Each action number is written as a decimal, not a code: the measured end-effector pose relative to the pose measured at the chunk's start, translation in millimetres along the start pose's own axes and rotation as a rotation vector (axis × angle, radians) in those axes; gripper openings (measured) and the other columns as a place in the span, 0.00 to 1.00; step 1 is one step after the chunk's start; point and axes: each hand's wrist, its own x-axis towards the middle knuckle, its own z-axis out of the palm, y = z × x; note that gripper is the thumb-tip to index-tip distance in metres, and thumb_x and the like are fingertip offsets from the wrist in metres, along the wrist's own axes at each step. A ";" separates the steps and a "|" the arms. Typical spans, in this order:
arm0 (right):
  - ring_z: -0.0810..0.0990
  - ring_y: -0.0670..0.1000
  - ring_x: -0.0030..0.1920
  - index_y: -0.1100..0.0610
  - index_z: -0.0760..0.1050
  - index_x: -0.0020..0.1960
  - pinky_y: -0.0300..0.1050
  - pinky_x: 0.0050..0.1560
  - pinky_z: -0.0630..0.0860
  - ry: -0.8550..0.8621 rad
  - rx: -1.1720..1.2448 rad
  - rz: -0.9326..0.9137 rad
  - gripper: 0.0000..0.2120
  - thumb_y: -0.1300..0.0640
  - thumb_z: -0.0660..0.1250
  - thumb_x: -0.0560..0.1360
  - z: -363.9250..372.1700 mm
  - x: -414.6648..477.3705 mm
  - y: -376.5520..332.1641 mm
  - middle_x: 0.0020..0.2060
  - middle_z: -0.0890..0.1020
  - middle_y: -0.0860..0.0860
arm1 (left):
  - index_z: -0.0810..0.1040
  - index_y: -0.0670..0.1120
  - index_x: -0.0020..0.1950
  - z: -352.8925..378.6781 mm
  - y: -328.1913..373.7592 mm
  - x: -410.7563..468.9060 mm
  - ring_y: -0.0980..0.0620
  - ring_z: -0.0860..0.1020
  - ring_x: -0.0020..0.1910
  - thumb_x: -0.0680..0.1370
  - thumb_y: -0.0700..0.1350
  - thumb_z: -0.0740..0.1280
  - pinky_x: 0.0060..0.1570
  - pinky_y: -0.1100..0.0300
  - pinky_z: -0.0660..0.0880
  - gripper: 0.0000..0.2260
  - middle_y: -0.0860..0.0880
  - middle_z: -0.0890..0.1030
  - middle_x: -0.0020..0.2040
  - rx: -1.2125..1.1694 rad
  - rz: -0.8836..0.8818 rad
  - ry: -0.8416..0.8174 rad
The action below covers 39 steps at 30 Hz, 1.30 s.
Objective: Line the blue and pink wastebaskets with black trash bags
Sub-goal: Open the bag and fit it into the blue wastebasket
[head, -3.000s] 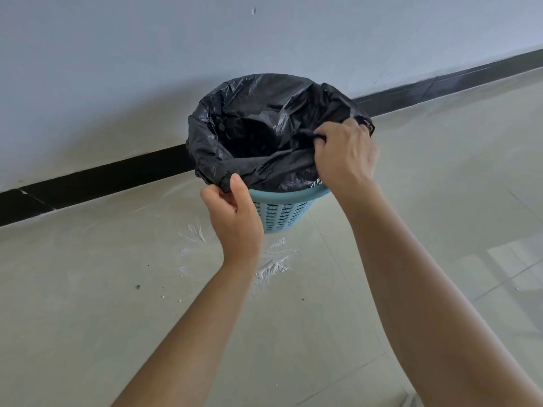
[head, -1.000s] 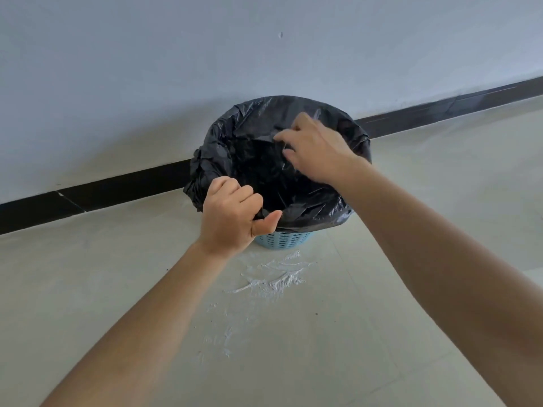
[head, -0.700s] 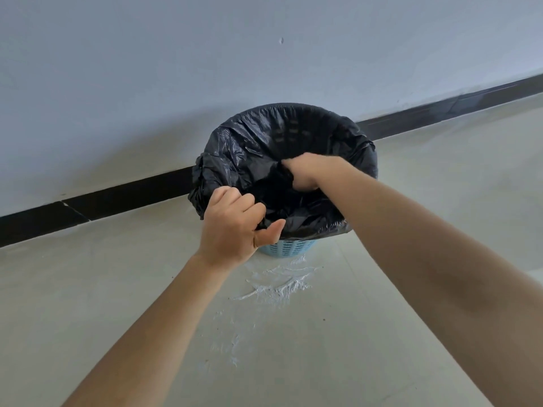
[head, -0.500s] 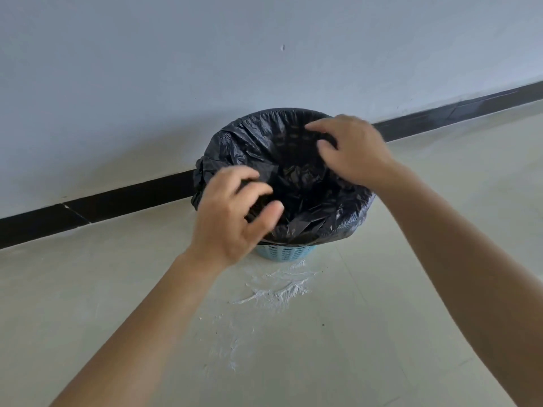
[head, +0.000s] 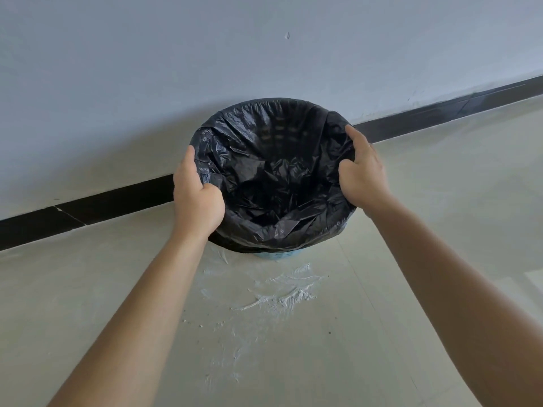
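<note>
Left hand (head: 197, 198) and right hand (head: 362, 175) grip crinkled black trash bag (head: 276, 177) lining blue wastebasket (head: 278, 255).

pale tiled floor (head: 88, 289) filling the lower frame, blue wastebasket (head: 276, 255) standing on it at centre beside the black skirting (head: 117, 201), white powdery smears (head: 282, 295) on the floor just below the basket, small specks nearby

Your black trash bag (head: 276, 183) covers nearly all of the blue wastebasket (head: 277, 255); only a thin sliver of it shows, below the bag's lower edge, down between your two wrists. The fingers of your left hand (head: 197, 198) curl out of sight behind the bag's rim, as do those of your right hand (head: 363, 174). Both forearms are cut off by the bottom edge.
</note>
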 end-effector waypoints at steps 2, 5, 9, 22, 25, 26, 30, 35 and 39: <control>0.65 0.44 0.54 0.42 0.56 0.77 0.42 0.54 0.63 0.006 -0.043 -0.031 0.33 0.60 0.53 0.74 3.4 7.4 2.7 0.72 0.66 0.49 | 0.56 0.50 0.78 3.3 -3.8 3.5 0.49 0.60 0.75 0.76 0.31 0.54 0.70 0.59 0.57 0.31 0.47 0.62 0.77 0.028 0.018 0.022; 0.67 0.46 0.55 0.42 0.55 0.77 0.44 0.54 0.63 0.005 -0.129 -0.055 0.30 0.55 0.53 0.75 7.8 10.8 5.6 0.73 0.64 0.49 | 0.57 0.49 0.77 4.5 -6.1 8.7 0.51 0.61 0.74 0.77 0.31 0.53 0.64 0.67 0.55 0.30 0.47 0.62 0.76 0.052 0.051 0.019; 0.61 0.58 0.73 0.47 0.57 0.77 0.56 0.70 0.64 0.109 -0.443 -0.157 0.27 0.55 0.54 0.79 -0.7 0.2 -18.4 0.78 0.52 0.56 | 0.56 0.44 0.78 -7.7 11.4 0.1 0.47 0.55 0.76 0.80 0.35 0.54 0.68 0.67 0.52 0.25 0.41 0.57 0.77 0.168 0.070 -0.034; 0.48 0.60 0.78 0.53 0.48 0.80 0.60 0.76 0.51 0.096 -0.646 -0.472 0.32 0.43 0.54 0.81 -177.0 -29.0 -293.9 0.79 0.47 0.58 | 0.60 0.45 0.76 -233.0 281.2 20.1 0.38 0.53 0.77 0.83 0.51 0.51 0.72 0.37 0.50 0.23 0.39 0.55 0.78 0.713 0.520 0.048; 0.48 0.60 0.78 0.53 0.48 0.80 0.61 0.76 0.50 0.099 -0.673 -0.557 0.32 0.42 0.53 0.81 -248.3 -37.1 -405.3 0.79 0.46 0.58 | 0.61 0.47 0.76 -304.7 396.8 26.8 0.39 0.52 0.77 0.82 0.53 0.50 0.71 0.33 0.47 0.23 0.40 0.55 0.79 0.819 0.558 0.061; 0.48 0.61 0.78 0.53 0.48 0.80 0.61 0.76 0.50 0.109 -0.678 -0.591 0.32 0.41 0.53 0.81 -274.1 -40.7 -445.7 0.79 0.46 0.59 | 0.61 0.47 0.76 -331.5 439.0 26.9 0.39 0.51 0.77 0.82 0.54 0.50 0.71 0.33 0.46 0.23 0.40 0.55 0.79 0.835 0.565 0.069; 0.50 0.62 0.78 0.54 0.49 0.80 0.61 0.76 0.51 0.177 -0.632 -0.749 0.32 0.42 0.53 0.82 -362.5 -49.3 -611.0 0.79 0.48 0.59 | 0.60 0.46 0.76 -446.3 601.8 25.8 0.39 0.52 0.77 0.82 0.56 0.49 0.71 0.34 0.49 0.25 0.39 0.55 0.79 0.841 0.630 0.141; 0.53 0.62 0.77 0.55 0.51 0.79 0.61 0.75 0.53 0.250 -0.454 -0.959 0.31 0.42 0.52 0.82 -410.2 -66.6 -789.0 0.78 0.52 0.60 | 0.60 0.46 0.76 -599.2 737.1 13.5 0.39 0.55 0.76 0.82 0.56 0.50 0.72 0.36 0.51 0.25 0.39 0.55 0.78 0.898 0.704 0.336; 0.55 0.61 0.77 0.54 0.52 0.79 0.60 0.74 0.55 0.220 -0.248 -1.087 0.30 0.42 0.52 0.82 -390.2 -101.4 -862.8 0.78 0.54 0.60 | 0.58 0.47 0.77 -682.8 753.0 -41.9 0.41 0.52 0.77 0.82 0.56 0.50 0.73 0.38 0.49 0.25 0.41 0.53 0.79 0.948 0.552 0.523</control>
